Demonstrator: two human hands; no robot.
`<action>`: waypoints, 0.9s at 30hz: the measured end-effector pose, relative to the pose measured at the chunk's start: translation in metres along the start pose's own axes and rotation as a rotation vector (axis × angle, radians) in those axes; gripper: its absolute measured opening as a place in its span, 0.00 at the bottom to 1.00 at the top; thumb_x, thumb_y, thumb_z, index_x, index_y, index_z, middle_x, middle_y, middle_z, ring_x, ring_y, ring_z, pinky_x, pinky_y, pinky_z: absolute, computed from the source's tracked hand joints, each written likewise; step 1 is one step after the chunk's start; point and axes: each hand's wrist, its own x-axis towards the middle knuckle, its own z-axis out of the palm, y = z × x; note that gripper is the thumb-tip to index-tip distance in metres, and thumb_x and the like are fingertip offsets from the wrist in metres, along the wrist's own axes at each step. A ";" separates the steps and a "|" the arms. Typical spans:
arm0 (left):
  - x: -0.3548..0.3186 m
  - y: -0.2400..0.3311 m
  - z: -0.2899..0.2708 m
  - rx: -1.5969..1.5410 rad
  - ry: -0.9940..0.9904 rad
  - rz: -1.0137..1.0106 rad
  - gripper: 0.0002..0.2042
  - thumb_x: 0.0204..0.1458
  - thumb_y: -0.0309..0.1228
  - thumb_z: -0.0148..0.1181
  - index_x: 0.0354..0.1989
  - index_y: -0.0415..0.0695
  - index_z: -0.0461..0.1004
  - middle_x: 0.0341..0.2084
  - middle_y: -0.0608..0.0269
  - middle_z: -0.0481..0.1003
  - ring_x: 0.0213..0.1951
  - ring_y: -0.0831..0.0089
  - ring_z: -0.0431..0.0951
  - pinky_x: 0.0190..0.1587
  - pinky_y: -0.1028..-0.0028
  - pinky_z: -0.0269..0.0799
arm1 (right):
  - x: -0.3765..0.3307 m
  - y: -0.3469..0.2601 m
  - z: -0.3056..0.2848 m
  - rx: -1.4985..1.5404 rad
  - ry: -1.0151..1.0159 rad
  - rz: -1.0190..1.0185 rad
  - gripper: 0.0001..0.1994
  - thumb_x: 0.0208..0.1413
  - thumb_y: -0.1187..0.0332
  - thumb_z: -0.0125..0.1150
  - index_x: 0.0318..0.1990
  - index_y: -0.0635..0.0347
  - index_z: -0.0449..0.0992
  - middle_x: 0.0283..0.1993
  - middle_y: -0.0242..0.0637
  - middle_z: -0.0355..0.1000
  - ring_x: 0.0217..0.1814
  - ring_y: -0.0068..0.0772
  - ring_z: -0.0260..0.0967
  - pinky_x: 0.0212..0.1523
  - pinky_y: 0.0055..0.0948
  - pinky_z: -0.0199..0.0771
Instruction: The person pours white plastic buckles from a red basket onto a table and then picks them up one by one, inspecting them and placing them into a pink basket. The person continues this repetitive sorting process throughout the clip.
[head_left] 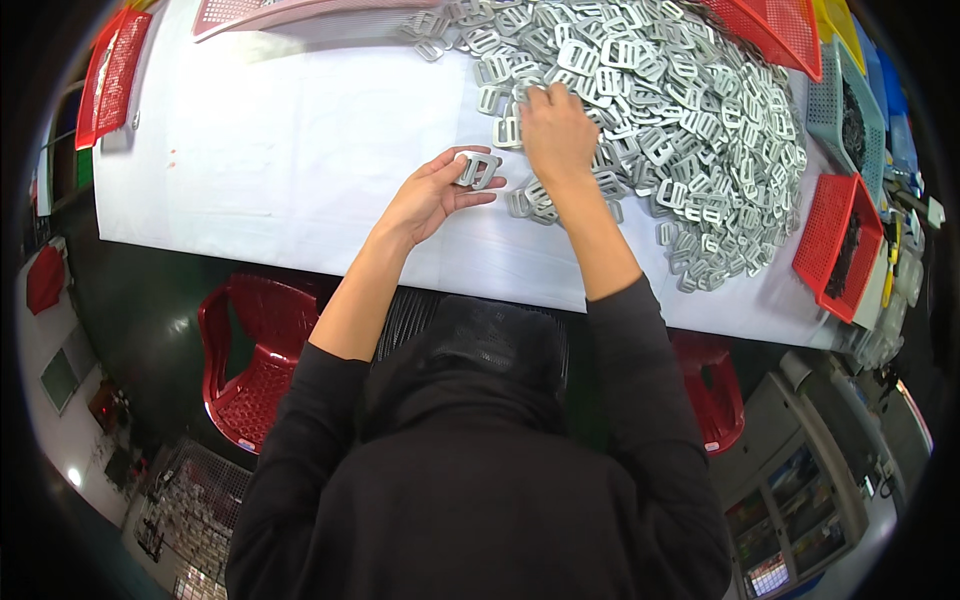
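Note:
My left hand (432, 192) holds a small stack of grey metal buckles (478, 168) between thumb and fingers, just above the white table (280, 150). To its right, my right hand (556, 130) lies palm down on the near edge of a big heap of grey metal buckles (670, 110), fingers among the pieces. Whether those fingers grip a piece is hidden. Both forearms are bare, with black sleeves pushed up.
Red mesh baskets stand at the far left (118, 72), the back (270, 14), the back right (770, 30) and the right edge (838, 245). A teal basket (845, 110) sits at the right. Red plastic chairs (250, 360) stand below the table's near edge.

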 end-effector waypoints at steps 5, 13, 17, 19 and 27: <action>0.001 0.005 -0.001 -0.063 0.032 0.086 0.18 0.61 0.33 0.34 0.55 0.36 0.58 0.49 0.47 0.66 0.50 0.59 0.70 0.51 0.64 0.69 | -0.012 -0.003 -0.023 0.421 0.058 0.273 0.08 0.48 0.69 0.60 0.35 0.63 0.75 0.31 0.37 0.73 0.27 0.31 0.72 0.27 0.28 0.70; 0.014 0.002 -0.003 -0.114 0.072 0.142 0.17 0.62 0.34 0.34 0.55 0.37 0.58 0.49 0.51 0.67 0.48 0.64 0.70 0.50 0.64 0.69 | -0.026 0.018 -0.012 1.345 -0.201 0.798 0.14 0.50 0.76 0.59 0.43 0.74 0.66 0.32 0.44 0.73 0.26 0.28 0.73 0.25 0.18 0.73; 0.013 -0.001 0.009 -0.158 0.012 0.137 0.18 0.62 0.36 0.35 0.54 0.37 0.60 0.47 0.54 0.68 0.46 0.67 0.72 0.49 0.66 0.70 | -0.034 -0.004 -0.021 1.308 -0.311 0.732 0.11 0.50 0.74 0.60 0.38 0.71 0.70 0.31 0.42 0.73 0.26 0.28 0.73 0.25 0.18 0.72; 0.014 -0.005 0.009 -0.010 0.035 0.176 0.18 0.61 0.37 0.37 0.54 0.37 0.60 0.47 0.55 0.68 0.45 0.68 0.73 0.48 0.68 0.72 | -0.033 -0.011 -0.027 1.202 -0.256 0.706 0.09 0.52 0.71 0.58 0.35 0.70 0.72 0.30 0.40 0.73 0.27 0.27 0.74 0.24 0.18 0.72; 0.006 -0.008 0.006 -0.221 -0.016 0.102 0.17 0.59 0.33 0.44 0.54 0.37 0.60 0.45 0.54 0.69 0.46 0.65 0.73 0.49 0.68 0.72 | -0.052 -0.032 -0.027 1.174 -0.248 0.761 0.10 0.52 0.66 0.59 0.31 0.67 0.75 0.25 0.36 0.73 0.22 0.22 0.69 0.21 0.19 0.66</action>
